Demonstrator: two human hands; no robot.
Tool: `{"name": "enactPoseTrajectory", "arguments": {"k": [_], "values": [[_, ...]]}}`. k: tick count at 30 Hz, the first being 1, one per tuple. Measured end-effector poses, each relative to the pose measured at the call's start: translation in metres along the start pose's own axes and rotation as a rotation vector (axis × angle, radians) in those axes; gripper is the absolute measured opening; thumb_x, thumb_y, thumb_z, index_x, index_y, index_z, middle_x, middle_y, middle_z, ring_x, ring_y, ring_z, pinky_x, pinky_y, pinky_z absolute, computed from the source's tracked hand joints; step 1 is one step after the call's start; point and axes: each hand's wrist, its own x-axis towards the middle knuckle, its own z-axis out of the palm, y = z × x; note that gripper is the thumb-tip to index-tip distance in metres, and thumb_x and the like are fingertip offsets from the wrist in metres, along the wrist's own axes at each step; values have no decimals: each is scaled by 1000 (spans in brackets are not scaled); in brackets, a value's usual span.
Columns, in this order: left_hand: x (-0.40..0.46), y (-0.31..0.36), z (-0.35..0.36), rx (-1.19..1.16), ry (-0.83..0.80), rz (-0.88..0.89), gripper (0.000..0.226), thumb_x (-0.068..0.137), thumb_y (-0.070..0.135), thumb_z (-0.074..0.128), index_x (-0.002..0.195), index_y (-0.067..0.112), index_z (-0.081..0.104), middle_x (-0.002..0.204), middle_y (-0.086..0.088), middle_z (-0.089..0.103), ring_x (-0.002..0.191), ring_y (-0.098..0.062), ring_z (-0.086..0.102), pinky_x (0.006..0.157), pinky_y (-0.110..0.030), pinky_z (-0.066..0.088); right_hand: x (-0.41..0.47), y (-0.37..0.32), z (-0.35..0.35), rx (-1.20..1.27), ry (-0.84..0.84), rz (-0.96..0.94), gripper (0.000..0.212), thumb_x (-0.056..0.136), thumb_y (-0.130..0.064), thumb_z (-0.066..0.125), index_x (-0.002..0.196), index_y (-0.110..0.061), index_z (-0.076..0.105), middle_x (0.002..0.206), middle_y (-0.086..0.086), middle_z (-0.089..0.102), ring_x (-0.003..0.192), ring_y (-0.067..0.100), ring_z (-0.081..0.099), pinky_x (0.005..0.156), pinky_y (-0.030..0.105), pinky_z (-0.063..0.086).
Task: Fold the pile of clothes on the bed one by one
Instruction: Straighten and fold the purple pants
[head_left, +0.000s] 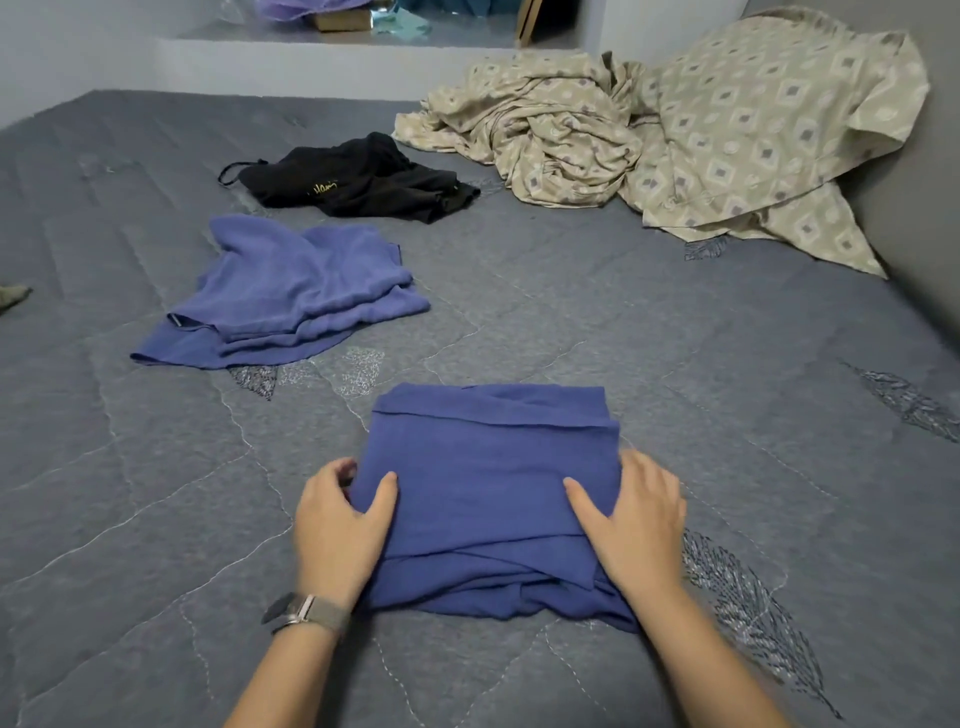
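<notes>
A person's two hands work on a folded blue garment (488, 493) on a grey quilted bed (675, 364). The main risk, as a judgement: the lower layers at the six o'clock edge look bunched and uneven, so lifting or folding again could let them slip out and undo the fold. The left hand (340, 525), wearing a wristwatch (306, 613), grips the garment's nine o'clock edge, thumb on top and fingers curled around the side. The garment lies between the two hands, directly ahead of the person. The right hand (631, 519) rests at its three o'clock edge, thumb on the cloth; whether its fingers tuck underneath cannot be told. At eleven o'clock lies a loosely folded blue cloth (291, 296), beyond it a black garment (363, 182), and at one o'clock a crumpled beige patterned heap (675, 135).
</notes>
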Motion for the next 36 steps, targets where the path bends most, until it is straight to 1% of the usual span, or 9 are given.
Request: {"name": "enactPoseTrajectory", "arguments": {"k": [4, 9, 14, 17, 24, 27, 29, 32, 36], "values": [[21, 5, -11, -91, -416, -235, 51, 66, 55, 79, 95, 15, 68, 93, 12, 72, 86, -7, 67, 78, -29, 52, 15, -6, -10, 155, -197, 116, 53, 70, -52, 76, 106, -17, 59, 99, 0, 63, 97, 23, 57, 83, 35, 46], [7, 21, -25, -440, -470, -428, 15, 82, 22, 73, 96, 18, 69, 89, 7, 75, 89, -11, 70, 72, -22, 56, 12, -39, -31, 647, -504, 318, 10, 84, -17, 72, 90, -23, 67, 96, -11, 72, 85, -3, 67, 73, 14, 54], [6, 56, -129, -634, -326, -504, 28, 85, 18, 68, 111, 26, 60, 101, 14, 73, 98, -6, 67, 82, -24, 55, 13, -135, -78, 787, -677, 398, 19, 91, -18, 62, 109, -17, 67, 106, -6, 73, 100, 7, 67, 91, 28, 52], [9, 70, -222, -700, -252, -568, 36, 85, 18, 68, 119, 24, 59, 110, 8, 71, 104, -13, 67, 89, -34, 52, 17, -221, -108, 734, -833, 268, 18, 92, -17, 61, 110, -19, 66, 104, -9, 73, 103, 8, 66, 85, 21, 52], [28, 49, -422, -734, -31, -637, 61, 67, 28, 85, 120, 23, 56, 95, 20, 68, 77, 12, 63, 61, -7, 49, -5, -433, -108, 592, -1142, -102, 57, 86, -1, 65, 130, -29, 43, 127, -15, 55, 100, -22, 54, 82, 3, 43], [41, 19, -486, -794, -1, -668, 57, 82, 14, 72, 131, 23, 43, 104, 18, 58, 87, 5, 57, 59, -6, 49, -30, -513, -96, 625, -1166, -90, 67, 68, -27, 84, 125, -30, 48, 118, -18, 58, 90, -24, 55, 73, 0, 43], [48, 0, -516, -850, -1, -663, 59, 86, 12, 68, 133, 27, 37, 109, 17, 55, 91, 2, 56, 60, -8, 50, -43, -558, -84, 646, -1177, -76, 89, 44, -56, 88, 122, -32, 53, 113, -22, 61, 86, -21, 57, 68, 1, 45], [63, -30, -551, -948, 61, -700, 60, 85, 9, 71, 134, 22, 39, 106, 12, 59, 90, -3, 58, 57, -10, 50, -53, -612, -57, 651, -1296, -60, 103, 29, -64, 89, 122, -35, 54, 113, -16, 66, 90, -8, 65, 65, 11, 51], [94, -61, -570, -1171, 176, -814, 40, 95, 11, 53, 134, 18, 46, 98, 0, 66, 87, -19, 63, 51, -23, 55, -49, -674, -16, 618, -1432, -15, 80, 61, -42, 88, 131, -32, 51, 119, -5, 68, 104, 14, 67, 78, 31, 55]]}}
